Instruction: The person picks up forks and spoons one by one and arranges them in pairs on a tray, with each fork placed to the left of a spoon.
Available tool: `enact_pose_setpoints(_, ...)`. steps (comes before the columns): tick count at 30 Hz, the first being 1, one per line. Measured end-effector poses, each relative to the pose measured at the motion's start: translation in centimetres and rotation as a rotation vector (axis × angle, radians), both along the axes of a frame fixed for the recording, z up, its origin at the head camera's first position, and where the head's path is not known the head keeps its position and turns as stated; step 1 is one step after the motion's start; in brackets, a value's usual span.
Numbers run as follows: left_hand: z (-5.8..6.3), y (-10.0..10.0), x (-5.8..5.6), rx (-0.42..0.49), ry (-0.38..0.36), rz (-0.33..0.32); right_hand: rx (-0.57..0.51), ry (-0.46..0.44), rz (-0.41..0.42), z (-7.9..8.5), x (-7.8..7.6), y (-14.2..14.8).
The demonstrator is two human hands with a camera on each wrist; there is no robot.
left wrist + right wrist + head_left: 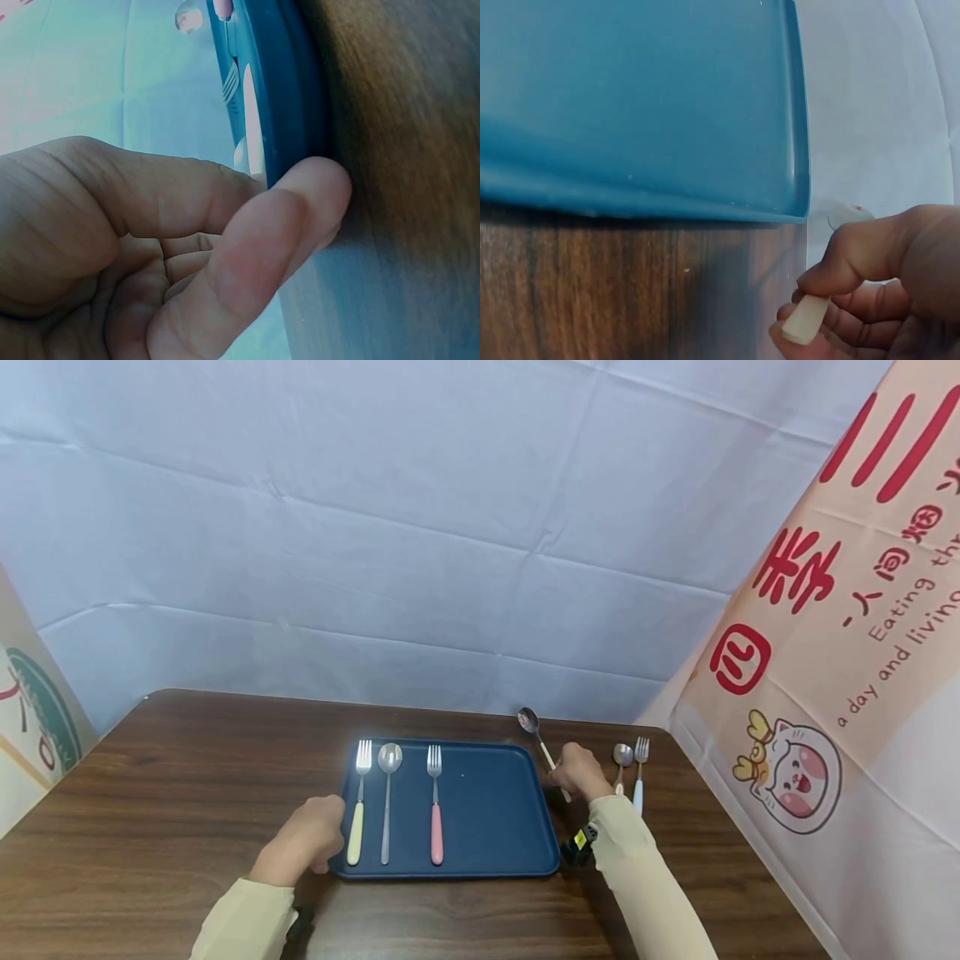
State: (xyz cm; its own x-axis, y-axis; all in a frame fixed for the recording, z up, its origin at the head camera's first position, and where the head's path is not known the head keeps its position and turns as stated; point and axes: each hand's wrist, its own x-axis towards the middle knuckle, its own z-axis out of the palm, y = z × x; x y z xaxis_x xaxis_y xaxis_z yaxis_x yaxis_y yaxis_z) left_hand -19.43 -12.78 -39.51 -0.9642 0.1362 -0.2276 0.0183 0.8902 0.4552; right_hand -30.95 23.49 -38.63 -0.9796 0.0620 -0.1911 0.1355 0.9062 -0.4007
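In the head view my right hand (581, 770) pinches the cream handle of a spoon (528, 721), its bowl pointing away toward the back of the table. The right wrist view shows the handle end (806, 319) between thumb and fingers, just beyond the tray's right side. My left hand (311, 831) grips the left rim of the blue tray (491, 810), thumb and finger closed at the edge. On the tray lie a yellow-handled fork (356, 835), a plain metal spoon (387, 802) and a pink-handled fork (437, 833), side by side with heads pointing away.
Right of my right hand lie another spoon (622, 755), its handle partly hidden, and a fork with a pale handle (638, 795). Everything stands on a dark wooden table (187, 777). A white cloth (375, 568) hangs behind, and a printed banner (825, 652) hangs at the right.
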Motion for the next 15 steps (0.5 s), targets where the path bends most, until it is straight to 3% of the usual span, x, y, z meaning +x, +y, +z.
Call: enact_pose_setpoints(15,0.02,0.1,-0.02,-0.009,-0.016,0.013,0.015,-0.007,0.015,0.24,0.65,0.09)
